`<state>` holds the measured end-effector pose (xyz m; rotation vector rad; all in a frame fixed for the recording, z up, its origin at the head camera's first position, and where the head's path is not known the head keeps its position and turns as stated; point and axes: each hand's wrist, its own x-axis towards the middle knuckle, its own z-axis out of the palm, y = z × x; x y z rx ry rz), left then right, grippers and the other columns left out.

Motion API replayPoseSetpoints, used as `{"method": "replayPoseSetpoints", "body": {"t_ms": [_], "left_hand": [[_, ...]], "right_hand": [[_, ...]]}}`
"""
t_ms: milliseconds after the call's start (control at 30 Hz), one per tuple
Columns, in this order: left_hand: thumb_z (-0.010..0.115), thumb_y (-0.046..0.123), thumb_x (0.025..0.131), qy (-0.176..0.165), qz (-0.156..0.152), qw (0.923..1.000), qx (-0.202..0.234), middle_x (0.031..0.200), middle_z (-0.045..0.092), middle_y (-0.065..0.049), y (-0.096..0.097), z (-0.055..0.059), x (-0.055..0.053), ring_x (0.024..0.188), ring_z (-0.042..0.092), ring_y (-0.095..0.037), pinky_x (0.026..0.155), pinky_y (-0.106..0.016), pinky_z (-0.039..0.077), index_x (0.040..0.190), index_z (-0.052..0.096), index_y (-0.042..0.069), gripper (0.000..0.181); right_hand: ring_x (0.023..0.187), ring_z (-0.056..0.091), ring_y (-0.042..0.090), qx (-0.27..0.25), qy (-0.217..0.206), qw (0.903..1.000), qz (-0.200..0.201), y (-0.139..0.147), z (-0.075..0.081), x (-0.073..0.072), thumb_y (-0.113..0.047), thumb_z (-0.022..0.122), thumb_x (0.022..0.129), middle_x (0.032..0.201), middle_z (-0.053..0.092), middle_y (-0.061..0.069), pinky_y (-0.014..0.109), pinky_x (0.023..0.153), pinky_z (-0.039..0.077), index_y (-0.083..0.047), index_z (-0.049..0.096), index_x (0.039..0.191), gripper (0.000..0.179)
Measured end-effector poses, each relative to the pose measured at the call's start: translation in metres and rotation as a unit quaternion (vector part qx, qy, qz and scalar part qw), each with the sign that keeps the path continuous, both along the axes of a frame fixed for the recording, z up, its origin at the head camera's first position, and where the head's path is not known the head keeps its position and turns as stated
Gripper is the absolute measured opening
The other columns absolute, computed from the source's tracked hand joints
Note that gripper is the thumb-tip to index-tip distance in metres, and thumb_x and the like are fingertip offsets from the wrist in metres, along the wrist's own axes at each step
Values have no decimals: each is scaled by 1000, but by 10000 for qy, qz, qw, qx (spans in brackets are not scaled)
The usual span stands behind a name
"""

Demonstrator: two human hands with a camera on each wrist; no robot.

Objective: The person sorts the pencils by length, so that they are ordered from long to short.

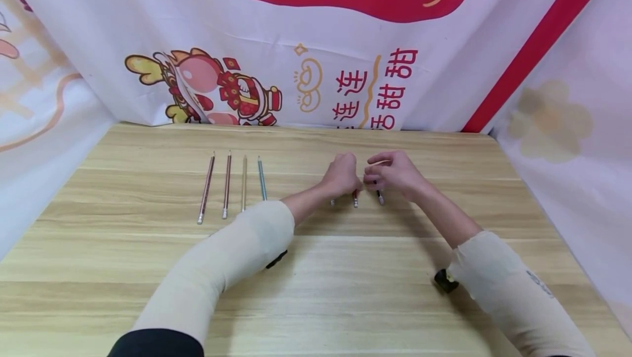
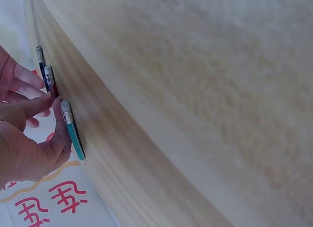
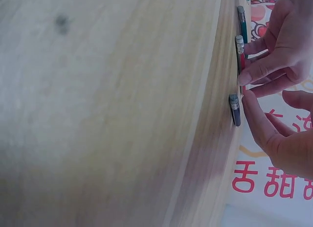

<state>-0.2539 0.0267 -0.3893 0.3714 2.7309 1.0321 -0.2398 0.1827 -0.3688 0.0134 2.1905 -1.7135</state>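
Observation:
My left hand (image 1: 342,175) pinches a red pencil (image 1: 355,199) close to the table, its thumb and fingers just beyond the white eraser end. Beside it to the left lies a teal pencil (image 2: 73,134), mostly hidden by that hand in the head view. The right hand (image 1: 395,173) is held just to the right, thumb apart from its loosely bent fingers. In the right wrist view, a fingertip of the right hand (image 3: 281,144) comes close to the left thumb, beside a dark pencil (image 3: 234,109). The far ends of these pencils are hidden by the hands.
Toward the left of the wooden table (image 1: 316,291) lies a spaced row: two reddish-brown pencils, the outer pencil (image 1: 206,188) and its neighbour (image 1: 227,184), a natural-wood pencil (image 1: 244,181) and a blue pencil (image 1: 262,179). A printed cloth (image 1: 306,33) hangs behind the table's back edge.

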Motion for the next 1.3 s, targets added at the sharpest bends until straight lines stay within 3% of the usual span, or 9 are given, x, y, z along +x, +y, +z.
{"method": "replayPoseSetpoints", "body": {"t_ms": [233,467,800,967,1133,1300], "left_hand": [[68,-13,80,-82,171,9998,-95,65,64,-7,3,2,0,45,55,-13,38,-18,45,74,62,1,17],[71,-7,84,-220,311,9992,-83,70,67,-9,4,5,-1,41,55,-10,41,-19,52,77,61,1,15],[70,-5,86,-424,463,9980,100,62,62,-7,5,8,-2,37,53,-12,38,-21,52,76,59,2,17],[70,-7,87,-686,636,9943,502,56,56,-4,2,12,0,40,56,-15,45,-28,61,68,51,5,29],[77,-2,88,-865,733,9901,822,58,60,-7,0,16,2,44,60,-17,54,-32,66,64,49,7,38],[72,-5,90,-950,678,9891,899,66,63,-8,-6,20,4,49,61,-17,58,-33,66,71,55,5,27]], "right_hand": [[101,74,28,-4,47,10000,3,0,-2,0,3,56,102,133,55,42,46,98,61,21,43,140,44],[87,73,15,37,16,10000,56,-1,-1,0,2,54,103,134,56,42,45,96,62,21,43,141,44],[89,73,15,64,-35,9999,86,-1,-2,-1,1,54,104,133,60,37,44,95,63,22,43,141,44],[96,73,20,54,-100,9999,72,-2,-1,0,1,53,104,135,57,38,44,98,61,20,42,142,45],[111,72,32,46,-180,9998,76,-4,0,-1,1,53,104,135,57,37,43,99,61,19,41,144,46],[106,74,30,-174,-306,9994,66,-4,0,-1,0,55,104,127,65,32,42,95,63,19,41,145,47]]}}
